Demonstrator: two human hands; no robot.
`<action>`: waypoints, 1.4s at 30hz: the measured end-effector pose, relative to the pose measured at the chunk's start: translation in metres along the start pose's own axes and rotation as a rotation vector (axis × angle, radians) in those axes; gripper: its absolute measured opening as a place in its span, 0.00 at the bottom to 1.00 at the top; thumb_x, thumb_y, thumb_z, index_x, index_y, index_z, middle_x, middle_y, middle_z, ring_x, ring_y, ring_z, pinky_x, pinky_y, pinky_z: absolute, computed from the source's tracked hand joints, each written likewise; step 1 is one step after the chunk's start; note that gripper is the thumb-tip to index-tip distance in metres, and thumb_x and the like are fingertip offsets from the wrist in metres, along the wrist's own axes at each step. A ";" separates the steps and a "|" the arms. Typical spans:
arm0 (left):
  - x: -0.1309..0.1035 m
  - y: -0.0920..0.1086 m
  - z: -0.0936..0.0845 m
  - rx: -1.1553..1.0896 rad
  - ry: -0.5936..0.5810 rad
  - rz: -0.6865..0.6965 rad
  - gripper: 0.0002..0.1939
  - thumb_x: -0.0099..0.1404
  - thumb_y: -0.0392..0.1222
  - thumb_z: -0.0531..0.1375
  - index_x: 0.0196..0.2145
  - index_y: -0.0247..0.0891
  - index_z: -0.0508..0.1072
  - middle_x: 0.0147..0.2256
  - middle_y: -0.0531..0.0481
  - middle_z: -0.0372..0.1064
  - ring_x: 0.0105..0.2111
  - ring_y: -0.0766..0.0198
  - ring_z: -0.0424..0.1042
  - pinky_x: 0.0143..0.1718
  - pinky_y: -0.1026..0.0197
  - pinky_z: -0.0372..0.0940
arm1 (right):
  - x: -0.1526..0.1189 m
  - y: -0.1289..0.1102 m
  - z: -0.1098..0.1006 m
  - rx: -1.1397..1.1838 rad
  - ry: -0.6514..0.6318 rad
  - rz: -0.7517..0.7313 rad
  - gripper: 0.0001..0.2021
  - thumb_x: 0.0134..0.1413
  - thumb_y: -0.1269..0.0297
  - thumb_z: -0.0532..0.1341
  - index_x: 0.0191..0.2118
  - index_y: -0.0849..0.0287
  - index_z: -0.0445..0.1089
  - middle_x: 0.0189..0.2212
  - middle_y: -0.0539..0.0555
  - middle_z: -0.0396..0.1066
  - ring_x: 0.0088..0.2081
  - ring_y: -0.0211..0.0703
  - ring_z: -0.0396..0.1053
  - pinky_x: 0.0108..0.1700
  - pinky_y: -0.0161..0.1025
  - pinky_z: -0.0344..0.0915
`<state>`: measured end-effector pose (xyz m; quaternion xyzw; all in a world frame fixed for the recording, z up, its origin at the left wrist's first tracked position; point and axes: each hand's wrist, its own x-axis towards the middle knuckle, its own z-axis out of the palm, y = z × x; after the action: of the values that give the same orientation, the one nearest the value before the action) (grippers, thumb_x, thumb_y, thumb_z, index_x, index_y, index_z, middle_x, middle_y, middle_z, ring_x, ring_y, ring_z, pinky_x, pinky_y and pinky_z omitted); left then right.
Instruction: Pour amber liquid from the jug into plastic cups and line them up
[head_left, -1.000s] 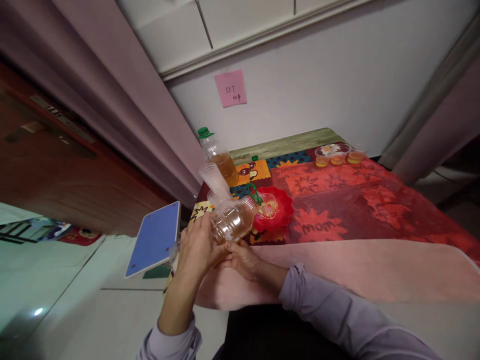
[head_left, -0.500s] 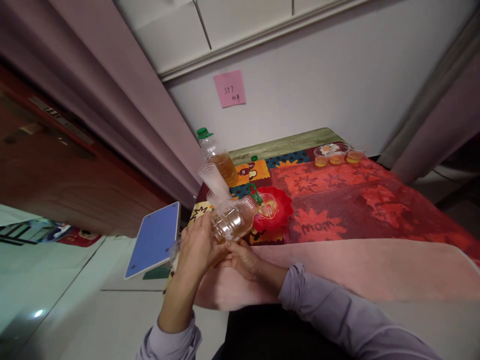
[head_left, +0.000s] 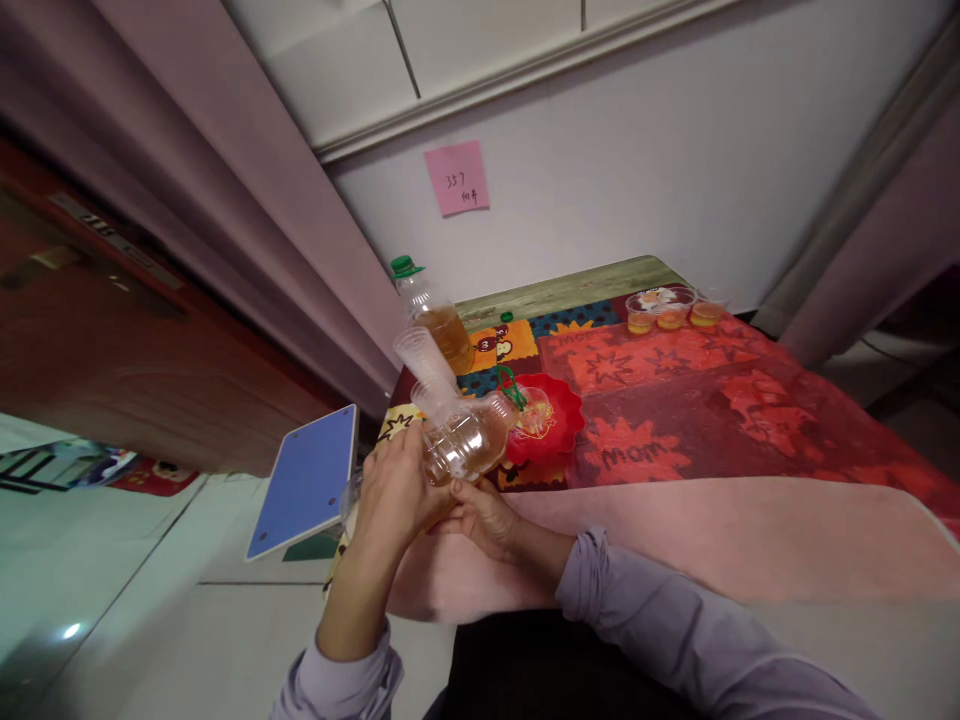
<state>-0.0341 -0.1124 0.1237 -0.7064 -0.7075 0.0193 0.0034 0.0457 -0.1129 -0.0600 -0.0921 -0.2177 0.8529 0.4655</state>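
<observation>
A clear plastic bottle [head_left: 466, 440] of amber liquid lies tilted in both my hands, its neck with a green ring handle [head_left: 510, 388] pointing right. My left hand [head_left: 396, 488] grips the bottle's side near its base. From the right and below, my right hand [head_left: 481, 515] supports it, thumb against the plastic. Under the bottle's mouth, a clear plastic cup [head_left: 537, 412] stands in a red scalloped dish [head_left: 559, 425]. Behind the bottle there is a stack of clear cups [head_left: 426, 360].
A second bottle [head_left: 448, 335] with a green cap stands at the back left, near a loose green cap [head_left: 507, 317]. Several cups of amber liquid [head_left: 670, 318] sit at the far right of the patterned table [head_left: 675, 400]. A blue board [head_left: 304, 480] is at the left.
The camera view has shifted very slightly. Both hands keep the same grip, and the bottle's tilt looks unchanged.
</observation>
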 end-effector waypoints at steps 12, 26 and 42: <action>0.002 0.002 0.000 -0.004 -0.016 -0.014 0.37 0.63 0.49 0.67 0.65 0.32 0.63 0.60 0.31 0.73 0.61 0.36 0.73 0.60 0.42 0.66 | 0.000 -0.001 0.002 0.014 0.019 0.008 0.30 0.54 0.49 0.76 0.58 0.52 0.70 0.49 0.57 0.83 0.47 0.55 0.82 0.53 0.61 0.78; 0.005 -0.002 0.008 0.001 0.012 -0.006 0.39 0.62 0.48 0.67 0.66 0.33 0.62 0.63 0.29 0.71 0.63 0.36 0.71 0.62 0.41 0.64 | 0.000 -0.003 0.005 0.020 0.032 0.015 0.31 0.54 0.49 0.76 0.59 0.53 0.70 0.49 0.57 0.82 0.47 0.55 0.81 0.52 0.60 0.78; 0.004 -0.002 0.005 -0.006 -0.014 0.001 0.39 0.63 0.49 0.65 0.67 0.32 0.61 0.64 0.28 0.70 0.64 0.35 0.70 0.62 0.40 0.64 | -0.002 -0.007 0.008 0.012 0.026 0.030 0.31 0.54 0.48 0.76 0.58 0.52 0.70 0.49 0.57 0.83 0.47 0.55 0.82 0.54 0.62 0.77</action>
<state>-0.0364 -0.1090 0.1188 -0.7065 -0.7074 0.0219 -0.0036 0.0494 -0.1139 -0.0504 -0.1037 -0.2052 0.8597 0.4561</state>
